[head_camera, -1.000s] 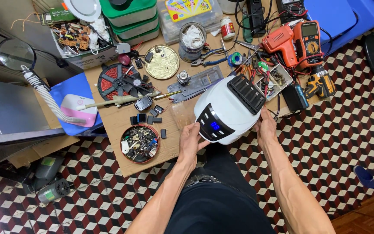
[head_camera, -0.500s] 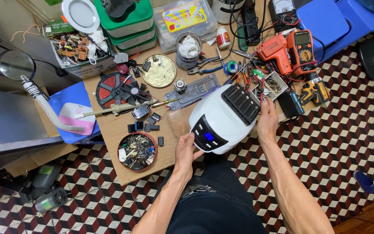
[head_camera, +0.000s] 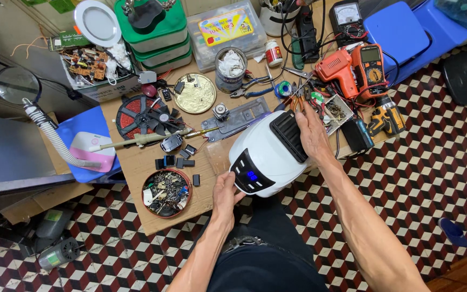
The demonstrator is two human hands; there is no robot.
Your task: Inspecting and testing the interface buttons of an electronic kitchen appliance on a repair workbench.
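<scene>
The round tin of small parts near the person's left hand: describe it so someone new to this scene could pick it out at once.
Start at the white domed appliance held between the left hand and right hand on the brown workbench. Look left of the left hand, to the bench's near edge: the round tin sits there. Unlike the flat gold disc farther back, it has a red rim and holds mixed small parts.

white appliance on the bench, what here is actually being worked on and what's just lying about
In hand:
- white appliance with a dark panel, at the bench edge
- left hand at its lower front
- right hand on its dark top grille

Lying about:
- round tin of small parts
- red and black fan
- orange multimeter
- gold disc
- green stacked boxes
</scene>
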